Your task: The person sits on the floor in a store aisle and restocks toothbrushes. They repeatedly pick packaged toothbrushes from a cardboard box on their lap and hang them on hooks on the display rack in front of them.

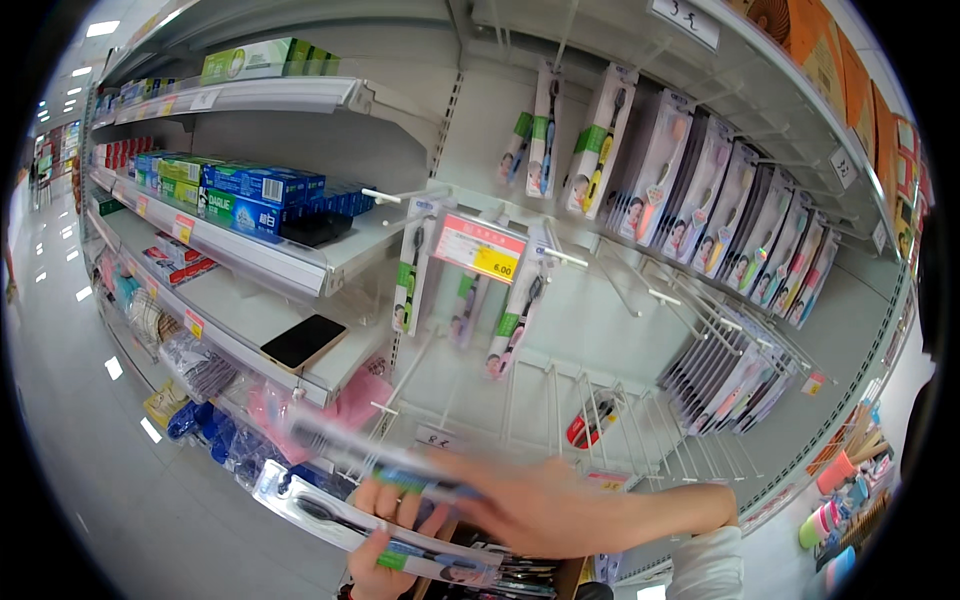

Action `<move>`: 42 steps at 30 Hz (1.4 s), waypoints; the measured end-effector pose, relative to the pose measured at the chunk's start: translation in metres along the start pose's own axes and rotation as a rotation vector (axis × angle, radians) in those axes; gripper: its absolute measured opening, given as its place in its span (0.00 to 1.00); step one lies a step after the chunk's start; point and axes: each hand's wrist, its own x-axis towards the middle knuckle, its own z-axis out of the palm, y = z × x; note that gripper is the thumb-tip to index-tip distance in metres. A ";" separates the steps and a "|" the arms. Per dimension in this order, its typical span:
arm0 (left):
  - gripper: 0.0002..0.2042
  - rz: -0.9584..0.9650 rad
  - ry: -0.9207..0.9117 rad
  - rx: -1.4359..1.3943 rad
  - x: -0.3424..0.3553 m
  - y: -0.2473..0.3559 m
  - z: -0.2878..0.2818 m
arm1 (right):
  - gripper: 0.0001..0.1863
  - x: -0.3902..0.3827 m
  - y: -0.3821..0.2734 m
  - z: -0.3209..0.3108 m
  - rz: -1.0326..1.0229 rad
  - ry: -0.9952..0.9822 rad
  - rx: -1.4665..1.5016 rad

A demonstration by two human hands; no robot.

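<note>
Low in front of the shelving, my left hand (385, 560) is closed around a packaged toothbrush (320, 512). The pack is long and clear, with a dark brush head at its left end and a blue-green printed part at its right. Just above it, my right hand (530, 500) is smeared by motion and bent over the right end of a second toothbrush pack, itself blurred. Its fingertips are partly hidden, but that pack appears gripped in them. Beneath both hands, an open carton (570, 578) holds several more packs, mostly covered by my hands and arm.
Toothbrush packs (655, 170) hang from hooks at the upper right, with more (735, 375) lower down. Bare metal prongs (560, 400) stick out ahead. Toothpaste boxes (245, 195) fill the left shelves, and a phone (303, 341) lies on a lower one. A price tag (480, 250) hangs in the middle.
</note>
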 end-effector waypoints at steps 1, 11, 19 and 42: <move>0.28 0.018 -0.043 0.097 0.005 -0.003 0.008 | 0.27 0.000 -0.005 -0.022 0.046 0.068 -0.015; 0.13 -0.462 -0.032 0.545 -0.003 0.007 -0.002 | 0.24 0.053 0.011 -0.154 -0.180 1.017 0.132; 0.12 -0.494 -0.048 0.689 -0.006 0.013 -0.007 | 0.23 0.079 0.036 -0.181 -0.192 1.105 0.086; 0.10 -0.472 0.049 0.561 -0.006 0.005 -0.022 | 0.40 0.161 0.119 -0.212 0.304 0.696 -0.431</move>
